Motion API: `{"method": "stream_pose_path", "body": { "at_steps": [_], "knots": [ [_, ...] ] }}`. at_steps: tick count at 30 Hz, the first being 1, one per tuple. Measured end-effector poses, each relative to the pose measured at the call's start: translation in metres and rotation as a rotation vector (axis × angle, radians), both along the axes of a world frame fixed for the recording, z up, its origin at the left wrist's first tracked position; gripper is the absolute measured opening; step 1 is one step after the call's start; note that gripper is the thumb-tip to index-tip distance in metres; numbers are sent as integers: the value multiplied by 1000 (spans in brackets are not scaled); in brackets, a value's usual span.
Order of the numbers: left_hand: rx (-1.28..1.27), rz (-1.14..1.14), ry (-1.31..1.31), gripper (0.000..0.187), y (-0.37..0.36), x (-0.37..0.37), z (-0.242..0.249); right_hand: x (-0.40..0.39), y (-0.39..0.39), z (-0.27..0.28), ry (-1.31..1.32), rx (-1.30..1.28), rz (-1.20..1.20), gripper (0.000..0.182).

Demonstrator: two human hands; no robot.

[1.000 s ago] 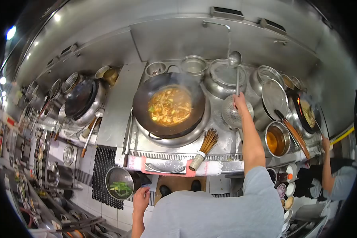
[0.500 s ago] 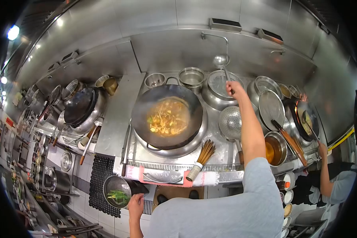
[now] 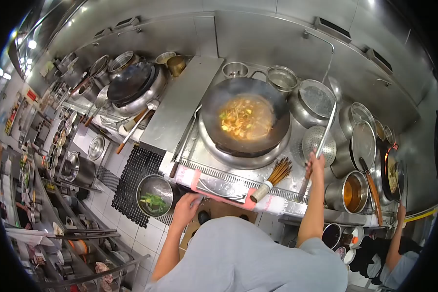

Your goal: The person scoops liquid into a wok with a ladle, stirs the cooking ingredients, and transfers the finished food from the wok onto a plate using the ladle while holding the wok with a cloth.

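- Head view: right hand (image 3: 315, 165) closed around handle of ladle (image 3: 327, 129), right of centre; bowl end up in the upper right, near the water stream (image 3: 330, 62) from the faucet (image 3: 321, 40).
- Ladle handle crosses over perforated skimmer (image 3: 310, 140).
- Left hand (image 3: 185, 208), lower centre-left, fingers loosely curled; cannot tell if it holds anything. Near counter's front edge, just beside pan with greens (image 3: 153, 202).
- Wok (image 3: 211, 97) sits upper centre, noodle-like food in brown sauce (image 3: 246, 117) inside.
- Bamboo brush (image 3: 273, 177) lies tilted across towel (image 3: 277, 203), bristles toward upper right.
- Co-worker's hand (image 3: 401, 212) at far right, by another wok (image 3: 390, 173).
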State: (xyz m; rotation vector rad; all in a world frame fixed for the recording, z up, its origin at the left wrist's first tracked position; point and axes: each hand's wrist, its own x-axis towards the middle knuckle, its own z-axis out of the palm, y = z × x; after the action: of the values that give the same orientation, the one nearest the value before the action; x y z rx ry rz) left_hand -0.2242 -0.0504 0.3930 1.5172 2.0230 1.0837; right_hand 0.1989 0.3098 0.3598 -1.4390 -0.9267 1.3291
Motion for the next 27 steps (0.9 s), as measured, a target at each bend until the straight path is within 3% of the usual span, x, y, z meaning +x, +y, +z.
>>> {"method": "stream_pose_path", "body": {
  "at_steps": [1, 3, 5, 8, 10, 11, 13, 15, 16, 18, 21, 22, 25, 27],
  "knots": [
    [2, 0, -5, 16, 11, -3, 5, 13, -9, -41, -244, 157, -90, 34],
    [-14, -112, -52, 23, 35, -10, 14, 19, -38, -62, -497, 320, -194, 28],
    [49, -184, 4, 26, 65, -13, 23, 8, -85, -48, -469, 32, -169, 21],
    [183, -318, 129, 37, 112, -11, 31, -4, -136, -40, -99, -64, -161, 12],
    [256, -396, 244, 48, 145, -14, 24, -11, -159, -37, -213, -116, -176, 12],
    [260, -383, 339, 54, 155, -13, 20, -1, -159, -60, -285, -115, -158, 19],
    [111, -388, 458, 62, 169, -14, 18, -12, -173, -49, -392, -165, -238, 33],
    [92, -401, 468, 64, 172, -12, 10, -4, -174, -75, -653, -132, -235, 48],
    [56, -390, 490, 66, 171, -13, 7, -1, -179, -80, -657, -140, -252, 48],
    [78, -411, 459, 68, 170, -16, 5, 0, -181, -83, -1008, -159, -121, 60],
    [112, -419, 406, 69, 168, -18, 3, 0, -178, -82, -977, -281, -70, 59],
    [134, -419, 380, 69, 168, -17, 3, 3, -174, -87, -1099, -215, -49, 58],
    [148, -410, 384, 72, 169, -15, 3, 16, -151, -94, -1010, -248, -82, 56],
    [132, -392, 392, 72, 168, -15, 7, 32, -141, -107, -1108, -200, -51, 59]
  ]
}}
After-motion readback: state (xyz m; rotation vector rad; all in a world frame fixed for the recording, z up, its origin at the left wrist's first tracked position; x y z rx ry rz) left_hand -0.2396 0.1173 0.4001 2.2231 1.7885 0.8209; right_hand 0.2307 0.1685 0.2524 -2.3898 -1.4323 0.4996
